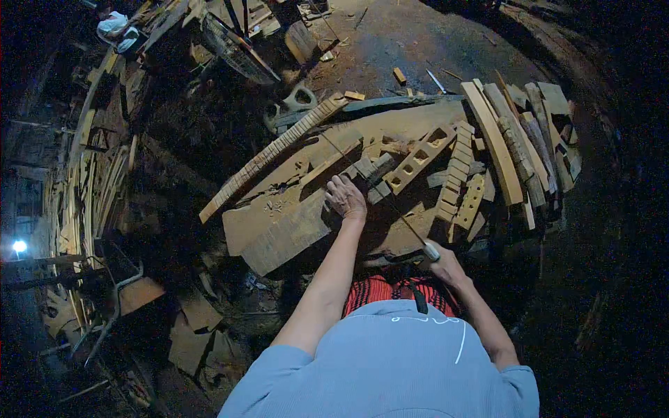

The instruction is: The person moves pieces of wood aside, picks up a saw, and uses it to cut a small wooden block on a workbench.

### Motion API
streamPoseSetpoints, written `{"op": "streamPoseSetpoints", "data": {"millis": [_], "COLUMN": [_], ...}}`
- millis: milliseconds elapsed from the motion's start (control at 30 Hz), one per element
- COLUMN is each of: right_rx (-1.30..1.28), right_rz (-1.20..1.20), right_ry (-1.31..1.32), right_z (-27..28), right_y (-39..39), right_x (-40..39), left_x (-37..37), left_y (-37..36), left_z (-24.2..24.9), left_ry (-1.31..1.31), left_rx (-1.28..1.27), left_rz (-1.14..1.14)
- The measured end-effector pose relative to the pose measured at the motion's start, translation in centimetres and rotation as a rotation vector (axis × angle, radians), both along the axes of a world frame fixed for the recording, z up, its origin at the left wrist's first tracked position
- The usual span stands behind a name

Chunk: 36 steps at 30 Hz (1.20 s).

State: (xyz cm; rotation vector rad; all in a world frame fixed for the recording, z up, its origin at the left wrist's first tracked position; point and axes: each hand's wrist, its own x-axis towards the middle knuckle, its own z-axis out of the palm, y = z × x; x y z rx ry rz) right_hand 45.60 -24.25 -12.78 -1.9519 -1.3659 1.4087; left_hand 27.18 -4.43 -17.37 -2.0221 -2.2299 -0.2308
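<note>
My right hand (449,268) is closed around the pale handle (432,251) of a saw. Its long thin blade (408,224) slants up and left across the bench, past a small greyish wood block (376,167). My left hand (346,198) presses down with bent fingers beside that block, gripping the wood under it; the exact hold is partly hidden. Close by on the right lies a wooden piece with square holes (418,161). Beyond it are a notched wooden strip (456,171) and a short piece with round holes (470,202).
A long curved notched wood strip (272,150) lies along the bench's left side. Several planks (495,143) lean across its right end. Sawdust covers the worn bench board (279,240). Another person (115,28) sits far left, and a lamp (19,246) shines at the left edge.
</note>
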Motion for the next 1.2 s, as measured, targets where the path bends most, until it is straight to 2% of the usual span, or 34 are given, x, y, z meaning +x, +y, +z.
{"op": "streamPoseSetpoints", "data": {"millis": [67,133,167,300,367,467,533,600,700,767,800,933,1000,1033,1200], "right_rx": [0.019,0.074,0.109,0.033,0.029,-0.05,-0.092,0.068,-0.014,0.01,0.032,0.002,-0.032,0.029,0.025], "right_rz": [0.008,0.071,0.039,0.022,-0.008,-0.02,-0.018,0.009,0.028,0.024,0.014,0.021,0.047,-0.035,-0.008], "right_ry": [0.024,-0.088,-0.022,0.08,-0.006,-0.035,0.022,0.039,0.001,-0.022,-0.044,-0.111,-0.036,-0.023,-0.042], "right_z": [-0.2,-0.4,0.2,0.9,1.7,-0.4,0.0,-1.3,0.6,0.9,0.9,1.6,1.4,1.1,1.3], "right_y": [2.4,4.0,3.9,1.5,-0.4,-3.4,-2.9,-2.0,1.6,3.0,3.0,0.5,-1.7,-3.2,-3.6], "right_x": [-0.9,-1.6,-1.7,-0.4,0.2,1.6,1.6,1.3,-0.2,-0.9,-1.1,-0.3,0.7,0.8,1.1], "left_x": [0.0,0.0,0.0,0.0,-0.1,-0.1,0.0,0.1,0.5,0.7,0.5,0.7,0.7,0.7,0.5], "left_y": [0.0,0.0,0.1,0.1,-0.1,-0.3,-0.1,-0.2,0.1,0.1,0.1,0.3,0.1,0.1,0.6], "left_z": [-0.1,-0.6,-0.9,-0.8,-0.3,0.5,0.2,-0.4,-0.9,0.0,-0.2,-0.4,-0.2,-0.4,-1.1], "left_ry": [0.047,0.038,0.025,0.013,0.029,0.066,0.076,0.092,0.149,0.118,0.122,0.006,0.048,0.043,0.015], "left_rx": [-0.029,0.002,0.031,0.003,-0.007,-0.003,0.008,0.016,0.124,-0.045,-0.047,0.03,0.085,0.078,0.01], "left_rz": [0.022,0.027,0.034,0.031,-0.036,-0.051,-0.046,-0.046,0.065,0.09,0.086,0.096,0.071,0.069,0.097]}}
